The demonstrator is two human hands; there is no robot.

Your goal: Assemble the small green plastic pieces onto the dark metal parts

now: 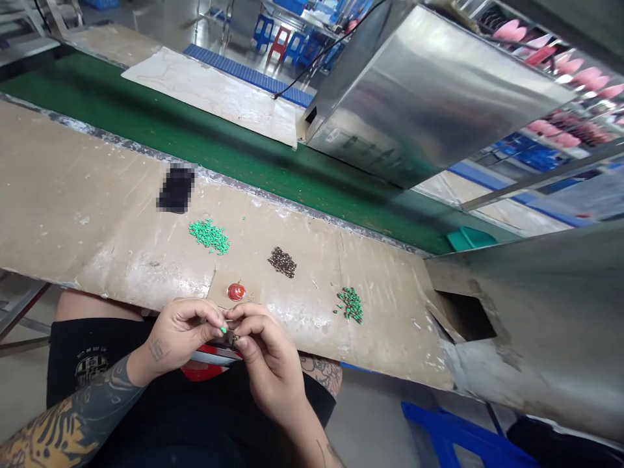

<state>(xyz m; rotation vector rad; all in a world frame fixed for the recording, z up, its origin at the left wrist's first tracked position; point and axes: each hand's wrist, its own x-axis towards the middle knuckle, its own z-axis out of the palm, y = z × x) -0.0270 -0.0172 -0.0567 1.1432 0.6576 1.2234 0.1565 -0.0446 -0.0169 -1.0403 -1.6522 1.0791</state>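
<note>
My left hand point(181, 333) pinches a tiny green bead point(223, 330) between its fingertips. My right hand point(270, 351) is shut on a small dark piece point(234, 338), partly hidden by the fingers. The two hands nearly touch, just below a round red ornament point(236, 292) lying on a cardboard scrap. Beyond them lie a pile of green beads point(209, 236) and a pile of dark beads point(282, 262). Further right is a mixed pile of green and dark beads point(350, 304).
The beads lie on a worn cardboard-covered board point(102, 214), with a blurred black rectangle point(176, 188) at its far side. A green conveyor belt point(205, 153) runs behind it, under a steel hood point(429, 97). A red-handled tool point(207, 359) rests on my lap.
</note>
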